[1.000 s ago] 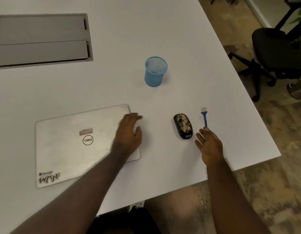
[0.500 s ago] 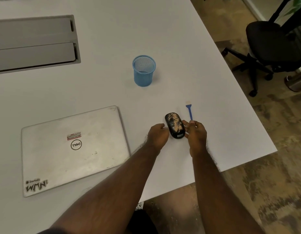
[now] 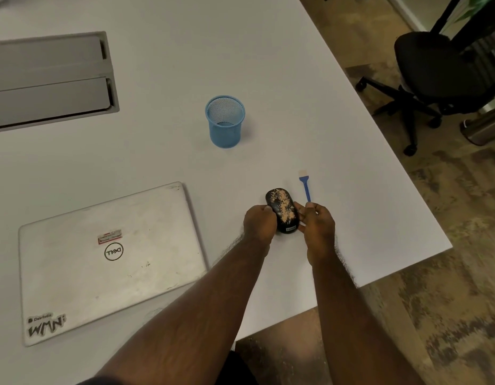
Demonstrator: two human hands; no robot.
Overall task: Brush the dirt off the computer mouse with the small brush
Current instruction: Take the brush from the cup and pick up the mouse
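Note:
A black computer mouse [image 3: 282, 208] speckled with tan dirt lies on the white table [image 3: 296, 93] near its front right corner. My left hand [image 3: 259, 224] grips the mouse's left side with curled fingers. My right hand [image 3: 319, 226] holds its right side, fingers curled against it. The small blue brush [image 3: 305, 186] lies flat just right of the mouse, pale bristles pointing away from me. The near end of its handle disappears under my right fingertips; I cannot tell whether they grip it.
A blue mesh cup [image 3: 225, 122] stands behind the mouse. A closed silver laptop [image 3: 107, 259] lies to the left. A grey cable hatch [image 3: 46, 79] sits at the far left. The table edge runs close on the right, with a black office chair [image 3: 440, 68] beyond.
My left hand left the laptop and came to the mouse's left side. My right hand shifted left from the brush handle's end to the mouse's right side. The brush still lies flat.

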